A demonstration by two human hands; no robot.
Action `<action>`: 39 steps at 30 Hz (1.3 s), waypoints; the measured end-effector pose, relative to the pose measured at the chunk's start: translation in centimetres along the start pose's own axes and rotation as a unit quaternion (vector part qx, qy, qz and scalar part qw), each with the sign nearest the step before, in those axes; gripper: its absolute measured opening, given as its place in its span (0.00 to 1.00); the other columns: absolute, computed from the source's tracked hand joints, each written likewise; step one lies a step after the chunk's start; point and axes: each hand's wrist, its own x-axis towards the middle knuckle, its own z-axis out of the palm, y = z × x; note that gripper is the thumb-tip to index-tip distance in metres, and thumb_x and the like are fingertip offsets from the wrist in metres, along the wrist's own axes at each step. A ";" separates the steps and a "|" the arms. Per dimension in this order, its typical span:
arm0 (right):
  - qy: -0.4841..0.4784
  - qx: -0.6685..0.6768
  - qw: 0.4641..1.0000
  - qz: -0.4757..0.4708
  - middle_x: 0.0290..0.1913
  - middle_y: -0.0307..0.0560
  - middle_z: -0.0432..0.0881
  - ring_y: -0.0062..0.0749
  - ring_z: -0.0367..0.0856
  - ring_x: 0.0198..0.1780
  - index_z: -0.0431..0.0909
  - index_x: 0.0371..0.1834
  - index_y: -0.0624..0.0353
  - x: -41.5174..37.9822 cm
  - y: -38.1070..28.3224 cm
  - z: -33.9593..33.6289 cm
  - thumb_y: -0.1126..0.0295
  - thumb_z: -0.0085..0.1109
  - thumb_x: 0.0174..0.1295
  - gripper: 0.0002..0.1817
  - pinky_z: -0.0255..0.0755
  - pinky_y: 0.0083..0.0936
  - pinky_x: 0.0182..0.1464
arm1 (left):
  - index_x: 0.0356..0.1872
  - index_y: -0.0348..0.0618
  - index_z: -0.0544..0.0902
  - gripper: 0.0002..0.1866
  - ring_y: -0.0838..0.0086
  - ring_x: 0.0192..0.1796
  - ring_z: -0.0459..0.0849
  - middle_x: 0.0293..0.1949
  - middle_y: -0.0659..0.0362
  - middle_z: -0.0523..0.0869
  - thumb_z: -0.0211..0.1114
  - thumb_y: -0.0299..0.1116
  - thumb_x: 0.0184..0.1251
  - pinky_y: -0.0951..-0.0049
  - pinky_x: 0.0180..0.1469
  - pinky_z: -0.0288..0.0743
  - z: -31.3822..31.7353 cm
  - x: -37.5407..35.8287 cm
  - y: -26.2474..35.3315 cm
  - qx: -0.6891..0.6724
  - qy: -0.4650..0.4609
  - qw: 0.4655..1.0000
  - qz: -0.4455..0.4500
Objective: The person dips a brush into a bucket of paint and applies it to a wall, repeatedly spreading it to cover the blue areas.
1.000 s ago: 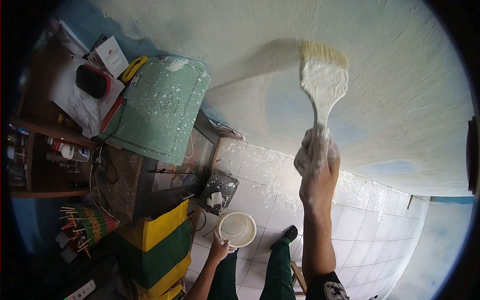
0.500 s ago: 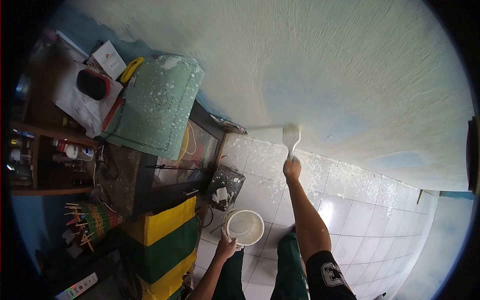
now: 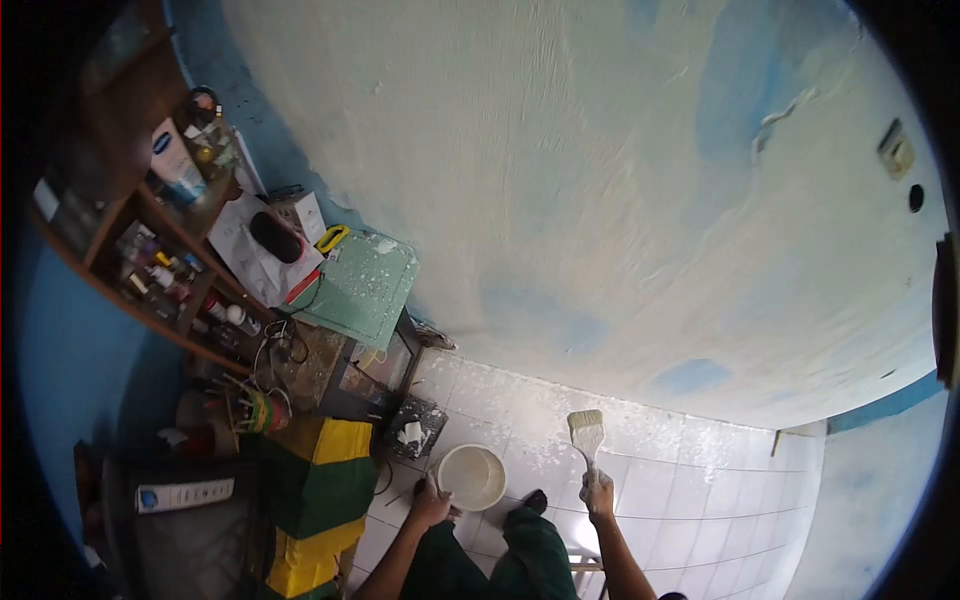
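In my right hand (image 3: 598, 494) is the handle of a wide paint brush (image 3: 586, 432), its pale, coated bristles pointing away from me above the tiled floor. My left hand (image 3: 431, 505) grips the rim of a round white bucket (image 3: 472, 478) with whitish paint inside, held in front of my legs. The brush is to the right of the bucket, apart from it. Beyond both rises the wall (image 3: 500, 200), covered in streaky whitish paint with blue patches showing through.
A speckled green cover (image 3: 365, 290) lies on a cabinet at the left, beside wooden shelves (image 3: 190, 250) with bottles. A black box (image 3: 416, 428) stands on the paint-spotted floor (image 3: 680, 440). Nearby are a green-and-yellow cloth (image 3: 325, 500) and a black chair (image 3: 190, 520).
The brush has come away from the lower wall, back towards me. The view has lifted and widened, showing more of the wall and shelves. Both hands keep their hold.
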 end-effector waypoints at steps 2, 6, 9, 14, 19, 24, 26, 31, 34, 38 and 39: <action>0.006 -0.004 1.000 -0.021 0.15 0.30 0.60 0.13 0.56 0.13 0.67 0.19 0.55 -4.1 -3.5 -1.6 0.56 0.46 0.65 0.19 0.49 0.15 0.13 | 0.64 0.35 0.35 0.38 0.64 0.24 0.84 0.40 0.40 0.78 0.51 0.25 0.61 0.69 0.23 0.80 0.4 -1.7 0.6 0.035 -0.012 0.999 0.013; 0.015 -0.037 0.996 -0.076 0.15 0.31 0.61 0.13 0.56 0.13 0.67 0.20 0.56 -10.0 -8.8 -3.7 0.56 0.46 0.65 0.19 0.48 0.14 0.13 | 0.63 0.35 0.36 0.37 0.65 0.23 0.84 0.39 0.41 0.79 0.52 0.27 0.61 0.71 0.22 0.79 2.1 -6.6 5.6 0.102 -0.029 0.994 0.039; 0.004 -0.091 0.986 -0.139 0.15 0.34 0.63 0.17 0.59 0.14 0.69 0.20 0.59 -12.0 -12.3 -3.9 0.58 0.45 0.65 0.19 0.53 0.19 0.16 | 0.63 0.37 0.39 0.35 0.66 0.23 0.84 0.37 0.43 0.80 0.52 0.28 0.62 0.71 0.23 0.78 3.2 -8.7 8.1 0.077 -0.029 0.994 0.078; 0.021 -0.331 0.900 -0.282 0.18 0.54 0.72 0.42 0.72 0.20 0.73 0.26 0.65 -14.7 -18.8 -1.6 0.61 0.47 0.63 0.17 0.62 0.32 0.23 | 0.62 0.33 0.34 0.37 0.69 0.23 0.83 0.40 0.42 0.78 0.51 0.28 0.63 0.74 0.20 0.77 3.6 -10.3 11.6 0.170 -0.066 0.980 0.082; -0.023 -0.425 0.835 -0.349 0.23 0.63 0.73 0.60 0.73 0.28 0.72 0.27 0.65 -15.9 -21.8 0.3 0.59 0.51 0.60 0.17 0.66 0.37 0.26 | 0.64 0.37 0.35 0.38 0.70 0.19 0.81 0.25 0.52 0.82 0.52 0.32 0.62 0.74 0.21 0.75 3.4 -9.8 12.5 0.156 -0.047 0.981 0.104; -0.104 -0.525 0.790 -0.300 0.19 0.57 0.74 0.53 0.75 0.26 0.72 0.25 0.62 -17.6 -26.1 2.9 0.59 0.53 0.59 0.16 0.67 0.39 0.26 | 0.64 0.33 0.36 0.40 0.71 0.21 0.82 0.25 0.51 0.83 0.54 0.33 0.61 0.72 0.26 0.76 4.0 -8.9 13.1 0.171 -0.036 0.977 0.123; -0.131 -0.564 0.758 -0.300 0.20 0.56 0.75 0.52 0.76 0.26 0.73 0.26 0.60 -17.1 -26.1 3.8 0.58 0.52 0.58 0.15 0.68 0.39 0.27 | 0.63 0.33 0.36 0.40 0.69 0.22 0.83 0.27 0.50 0.83 0.54 0.33 0.60 0.71 0.27 0.77 4.2 -9.7 14.0 0.183 -0.025 0.975 0.126; -0.134 -0.637 0.695 -0.304 0.20 0.55 0.77 0.49 0.78 0.25 0.74 0.26 0.59 -15.8 -25.2 6.5 0.60 0.50 0.57 0.13 0.71 0.39 0.29 | 0.64 0.32 0.33 0.42 0.62 0.33 0.84 0.47 0.38 0.76 0.55 0.31 0.61 0.69 0.34 0.79 5.0 -11.5 16.2 0.187 -0.034 0.976 0.108; -0.127 -0.659 0.667 -0.323 0.20 0.54 0.78 0.47 0.79 0.25 0.75 0.27 0.59 -14.2 -22.8 8.1 0.62 0.49 0.56 0.11 0.72 0.39 0.28 | 0.65 0.31 0.36 0.42 0.53 0.44 0.80 0.48 0.35 0.75 0.57 0.32 0.59 0.63 0.46 0.74 5.4 -13.5 18.3 0.232 -0.019 0.967 0.099; -0.118 -0.666 0.644 -0.358 0.20 0.53 0.78 0.44 0.80 0.24 0.76 0.28 0.59 -11.5 -19.6 9.2 0.64 0.51 0.55 0.10 0.73 0.38 0.27 | 0.64 0.31 0.37 0.42 0.49 0.50 0.76 0.47 0.34 0.74 0.57 0.33 0.58 0.61 0.53 0.68 6.2 -12.7 17.5 0.224 -0.017 0.968 0.111; -0.115 -0.667 0.640 -0.363 0.20 0.52 0.78 0.43 0.80 0.24 0.76 0.27 0.59 -11.1 -18.9 9.5 0.64 0.51 0.55 0.10 0.74 0.37 0.26 | 0.64 0.31 0.38 0.42 0.49 0.50 0.76 0.47 0.34 0.74 0.57 0.33 0.58 0.61 0.53 0.68 6.4 -13.5 18.3 0.212 -0.022 0.971 0.106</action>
